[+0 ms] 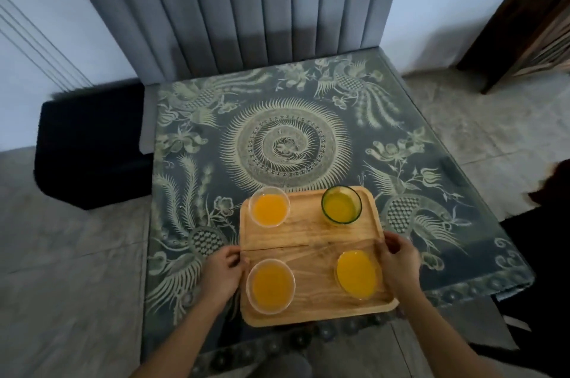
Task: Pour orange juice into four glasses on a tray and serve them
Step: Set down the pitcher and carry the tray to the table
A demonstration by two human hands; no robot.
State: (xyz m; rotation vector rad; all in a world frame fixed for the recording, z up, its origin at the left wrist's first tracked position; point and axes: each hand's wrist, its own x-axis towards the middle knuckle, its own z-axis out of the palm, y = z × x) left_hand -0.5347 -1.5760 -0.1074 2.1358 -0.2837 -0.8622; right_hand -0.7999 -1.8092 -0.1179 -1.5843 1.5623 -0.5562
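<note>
Over patterned table (308,143), both hands seemingly grip juice-laden tray (308,242).

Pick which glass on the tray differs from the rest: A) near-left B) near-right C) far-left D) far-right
D. The far-right glass has a dark green rim and tint, while the other three on the tray are clear.
</note>
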